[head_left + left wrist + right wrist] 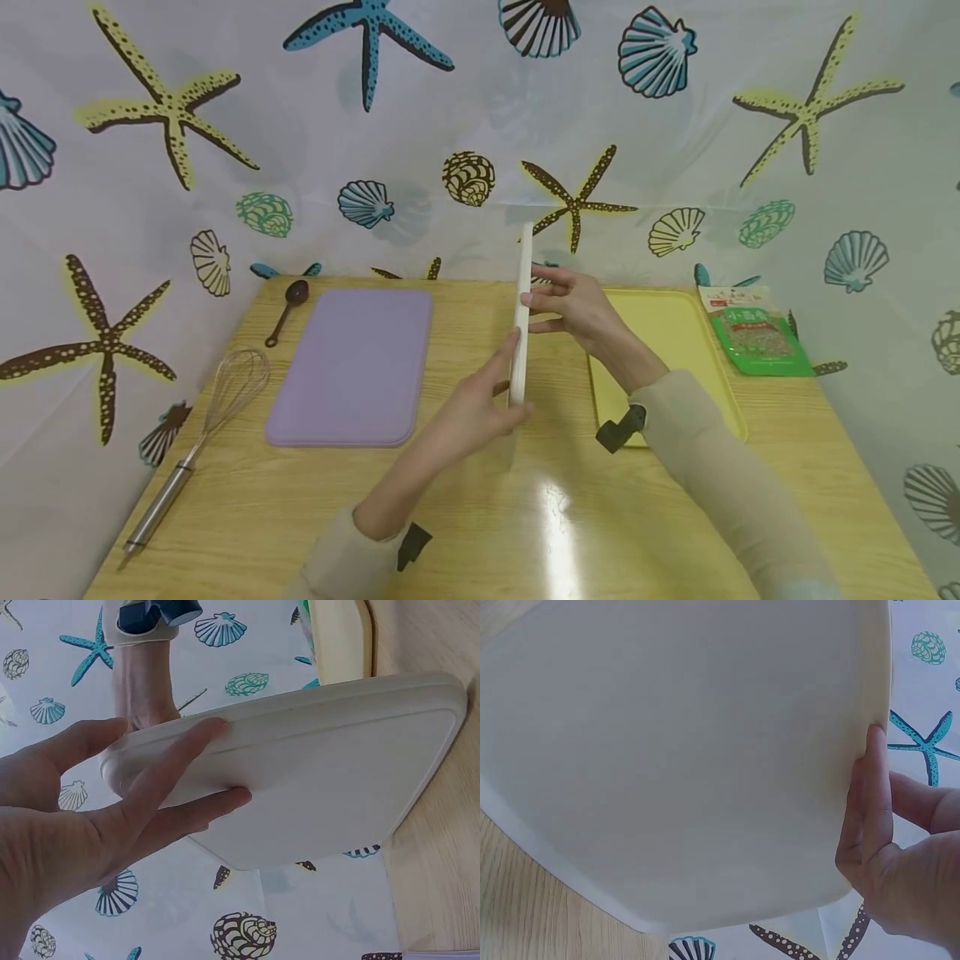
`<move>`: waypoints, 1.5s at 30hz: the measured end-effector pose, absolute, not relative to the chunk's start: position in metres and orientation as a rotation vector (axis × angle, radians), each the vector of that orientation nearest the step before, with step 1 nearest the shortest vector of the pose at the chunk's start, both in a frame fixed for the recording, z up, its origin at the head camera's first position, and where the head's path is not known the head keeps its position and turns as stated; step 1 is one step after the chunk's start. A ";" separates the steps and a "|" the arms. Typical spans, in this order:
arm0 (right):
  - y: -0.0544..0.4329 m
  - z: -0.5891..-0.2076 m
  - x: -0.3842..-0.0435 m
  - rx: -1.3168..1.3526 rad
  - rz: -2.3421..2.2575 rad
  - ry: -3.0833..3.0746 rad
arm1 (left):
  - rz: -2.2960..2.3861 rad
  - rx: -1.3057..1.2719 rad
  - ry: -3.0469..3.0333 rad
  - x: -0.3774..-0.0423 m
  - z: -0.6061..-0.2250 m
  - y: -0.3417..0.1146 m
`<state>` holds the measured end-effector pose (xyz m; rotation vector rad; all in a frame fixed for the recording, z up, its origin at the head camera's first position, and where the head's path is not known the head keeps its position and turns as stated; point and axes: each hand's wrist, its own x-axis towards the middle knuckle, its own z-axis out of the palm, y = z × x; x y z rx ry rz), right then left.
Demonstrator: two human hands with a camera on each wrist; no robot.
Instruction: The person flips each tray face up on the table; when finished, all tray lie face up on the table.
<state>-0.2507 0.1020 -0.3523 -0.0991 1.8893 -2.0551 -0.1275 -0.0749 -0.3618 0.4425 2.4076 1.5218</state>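
A white tray (522, 283) stands on edge in the middle of the table, its thin side facing the head camera. My left hand (476, 412) grips it from the left, fingers spread on the outer face (330, 780) and thumb at the near rim. From the other side, my right hand (577, 308) holds the rim, with fingers against the inner face (675, 765) and thumb behind the edge. To the right of it lies a yellow tray (660, 329), and to the left a purple tray (352, 367), both flat.
A dark measuring spoon (287, 310) lies at the back left, with a wire whisk (183, 463) along the left side. A green seed packet (759, 333) lies beyond the yellow tray's right edge. A sea-patterned cloth (420, 117) hangs behind the wooden table (465, 517).
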 end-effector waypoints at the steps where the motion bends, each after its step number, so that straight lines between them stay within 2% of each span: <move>1: 0.101 -0.352 -0.250 -0.102 -2.054 1.888 | 1.546 0.412 2.371 -0.128 -0.360 -0.076; 7: 0.093 -0.353 -0.251 -0.124 -2.055 1.858 | 1.639 0.309 2.284 -0.129 -0.354 -0.080; 16: 0.086 -0.354 -0.249 -0.153 -2.058 1.859 | 1.692 0.298 2.299 -0.124 -0.350 -0.082; 23: 0.102 -0.405 -0.254 -0.139 -1.760 2.126 | 1.787 0.223 2.310 -0.129 -0.356 -0.092; 30: 0.117 -0.459 -0.243 -0.096 -1.326 2.353 | 1.947 0.053 2.182 -0.135 -0.361 -0.112; 45: 0.119 -0.480 -0.247 -0.007 -1.509 2.092 | 2.185 -0.004 2.042 -0.142 -0.371 -0.132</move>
